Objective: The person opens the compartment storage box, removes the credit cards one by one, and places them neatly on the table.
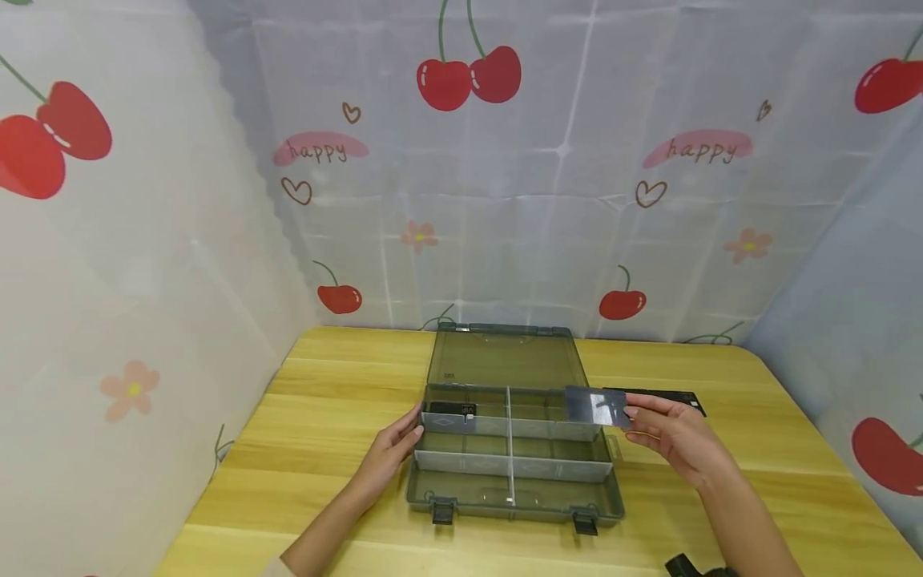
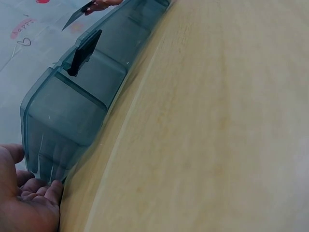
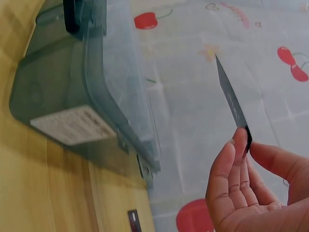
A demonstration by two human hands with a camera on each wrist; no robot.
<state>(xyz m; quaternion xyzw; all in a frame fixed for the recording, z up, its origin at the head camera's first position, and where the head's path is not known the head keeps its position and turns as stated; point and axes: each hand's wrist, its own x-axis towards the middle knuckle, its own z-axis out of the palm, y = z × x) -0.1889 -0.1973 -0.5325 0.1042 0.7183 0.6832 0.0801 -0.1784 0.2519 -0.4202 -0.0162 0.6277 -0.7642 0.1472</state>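
Observation:
On the table stands a translucent grey-green compartment box (image 1: pixel 461 507), its lid (image 1: pixel 508 361) folded back. My left hand (image 1: pixel 389 453) holds the box's left side; in the left wrist view its curled fingers (image 2: pixel 41 191) touch the wall near the bottom corner. Between thumb and fingers, my right hand (image 1: pixel 674 433) pinches a dark card (image 1: pixel 594 406) by its right end, over the box's back right compartment. The right wrist view shows that card (image 3: pixel 231 96) nearly edge-on. A black card marked VIP (image 1: pixel 454 409) lies in the back left compartment.
A flat black item (image 1: pixel 685 397) lies on the wooden table (image 1: pixel 346 377) right of the box, partly behind my right hand. Two dark latches (image 1: pixel 442 510) stick out from the box's front. A black object (image 1: pixel 685 566) shows at the bottom edge by my right forearm.

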